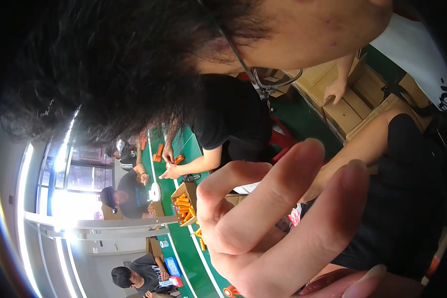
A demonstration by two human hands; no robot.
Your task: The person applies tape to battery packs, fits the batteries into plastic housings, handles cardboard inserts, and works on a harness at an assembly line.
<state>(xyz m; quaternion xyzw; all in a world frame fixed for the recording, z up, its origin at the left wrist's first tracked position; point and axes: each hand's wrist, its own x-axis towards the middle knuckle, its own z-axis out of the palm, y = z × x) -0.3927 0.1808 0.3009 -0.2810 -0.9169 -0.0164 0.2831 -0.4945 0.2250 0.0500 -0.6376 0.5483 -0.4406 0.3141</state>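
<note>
A large bare hand (263,233) fills the lower middle, very close to the lens. Its fingers are bent and spread apart, with the thumb at the lower right. Its wrist is out of sight, so I cannot tell whether it is mine, or a left or a right one. No held object shows between its fingers. Behind the fingertips a bare forearm (352,149) runs from a black sleeve; its hand is mostly hidden. A cardboard box of orange parts (185,204) appears just left of the large hand, on a green worktable (198,270).
The scene lies sideways, ceiling lights at the left. A person's dark-haired head (109,64) with glasses takes up the top, very close. Co-workers sit along the worktable; one co-worker's hands (172,166) are at an orange part. Cardboard boxes (350,107) stand at upper right, another hand above them.
</note>
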